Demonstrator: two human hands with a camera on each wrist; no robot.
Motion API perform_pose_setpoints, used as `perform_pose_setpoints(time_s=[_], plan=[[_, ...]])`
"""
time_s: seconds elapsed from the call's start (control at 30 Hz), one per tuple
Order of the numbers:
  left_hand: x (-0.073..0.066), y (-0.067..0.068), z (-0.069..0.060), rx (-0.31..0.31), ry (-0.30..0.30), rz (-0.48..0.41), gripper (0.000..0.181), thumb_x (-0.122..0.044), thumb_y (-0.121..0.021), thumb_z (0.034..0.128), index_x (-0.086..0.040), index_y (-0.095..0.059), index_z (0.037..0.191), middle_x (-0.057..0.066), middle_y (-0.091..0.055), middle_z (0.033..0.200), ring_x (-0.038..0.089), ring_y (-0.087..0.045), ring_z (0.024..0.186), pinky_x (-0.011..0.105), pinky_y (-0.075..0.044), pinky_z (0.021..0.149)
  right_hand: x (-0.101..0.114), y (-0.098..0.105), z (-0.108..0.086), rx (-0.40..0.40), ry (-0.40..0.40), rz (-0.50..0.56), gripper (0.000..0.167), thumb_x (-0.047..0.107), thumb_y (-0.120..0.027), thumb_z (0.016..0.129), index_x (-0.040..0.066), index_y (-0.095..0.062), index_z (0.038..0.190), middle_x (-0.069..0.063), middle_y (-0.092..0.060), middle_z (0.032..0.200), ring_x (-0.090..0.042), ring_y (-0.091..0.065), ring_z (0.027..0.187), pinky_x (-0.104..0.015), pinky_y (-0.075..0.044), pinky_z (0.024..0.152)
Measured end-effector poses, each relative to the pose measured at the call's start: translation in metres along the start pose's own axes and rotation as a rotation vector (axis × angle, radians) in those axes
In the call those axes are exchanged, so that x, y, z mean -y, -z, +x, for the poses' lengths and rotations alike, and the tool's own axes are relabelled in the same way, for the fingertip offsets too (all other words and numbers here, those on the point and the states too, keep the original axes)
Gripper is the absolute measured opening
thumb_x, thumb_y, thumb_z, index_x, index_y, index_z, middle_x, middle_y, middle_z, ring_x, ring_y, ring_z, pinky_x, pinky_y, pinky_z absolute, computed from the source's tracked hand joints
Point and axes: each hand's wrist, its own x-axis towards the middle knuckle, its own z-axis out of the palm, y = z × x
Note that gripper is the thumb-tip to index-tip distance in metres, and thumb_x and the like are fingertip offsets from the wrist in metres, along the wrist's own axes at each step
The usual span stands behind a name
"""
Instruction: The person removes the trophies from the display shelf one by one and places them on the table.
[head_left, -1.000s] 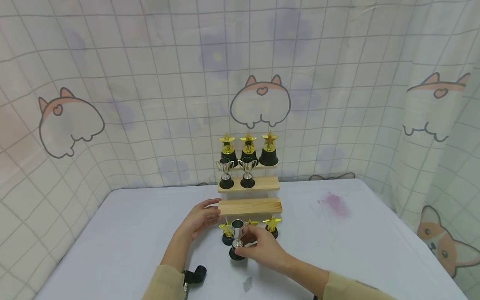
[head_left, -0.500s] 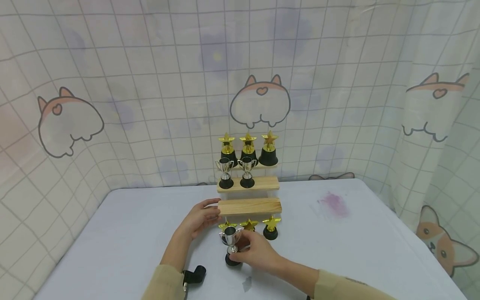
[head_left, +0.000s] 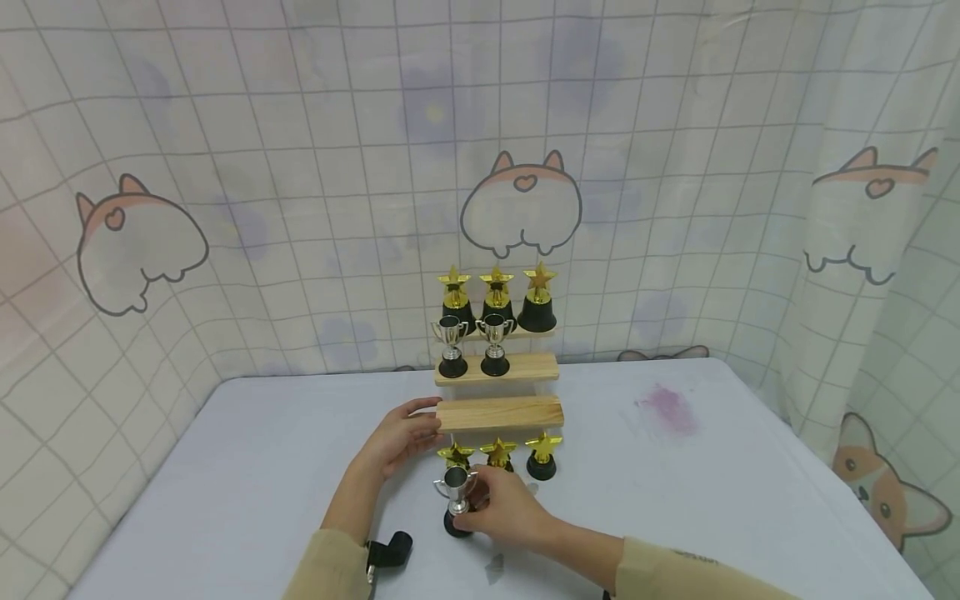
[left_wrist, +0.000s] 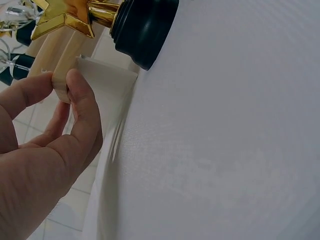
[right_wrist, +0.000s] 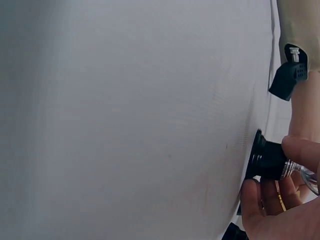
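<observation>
My left hand (head_left: pixel 400 439) pinches the left end of the lowest wooden shelf board (head_left: pixel 501 413); the left wrist view shows thumb and fingertips on both sides of the board's end (left_wrist: pixel 61 79). My right hand (head_left: pixel 516 508) grips a small silver trophy cup (head_left: pixel 455 482) by its stem and black base. The cup is upright, and in the right wrist view its base (right_wrist: pixel 266 157) is at the white tabletop. Just behind it is a gold star trophy (head_left: pixel 456 454), partly hidden. Two more star trophies (head_left: pixel 542 457) stand to its right, the middle one partly covered by my hand.
Two silver cups (head_left: pixel 494 343) stand on the middle board (head_left: pixel 534 367), leftward. Three gold star trophies (head_left: pixel 537 300) line the top board. A grid-patterned curtain (head_left: pixel 300 208) hangs behind the white table (head_left: pixel 285 467). A black wrist device (head_left: pixel 391 550) is by my left sleeve.
My right hand has moved the silver cup left and slightly toward me, uncovering the middle and right star trophies more. My left hand has stayed at the board's end.
</observation>
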Motion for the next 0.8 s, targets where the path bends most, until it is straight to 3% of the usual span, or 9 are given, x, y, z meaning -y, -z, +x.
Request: perform_pose_setpoints(time_s=[0.37,0.8], plan=[[0.002,-0.001,0.001,-0.023,0.005,0.003,0.053,-0.001,-0.065,0.095,0.002,-0.049,0.146,0.024,-0.061,0.127,0.024,-0.068,0.099,0.035,-0.061,0.087,-0.001,-0.002,0.008,-0.03,0.064,-0.099,0.037,0.01,-0.085,0.083,0.01,-0.066,0.115,0.007,-0.065,0.091,-0.014,-0.065,0.086,-0.021,-0.056,0.072],[0.004,-0.001,0.001,-0.016,-0.006,0.0,0.052,-0.001,-0.065,0.0951,0.002,-0.05,0.145,0.025,-0.06,0.129,0.026,-0.068,0.101,0.038,-0.061,0.09,0.001,0.001,0.017,-0.05,0.064,-0.158,0.037,0.011,-0.086,0.083,0.011,-0.065,0.114,0.004,-0.066,0.091,-0.013,-0.064,0.084,-0.022,-0.055,0.071]])
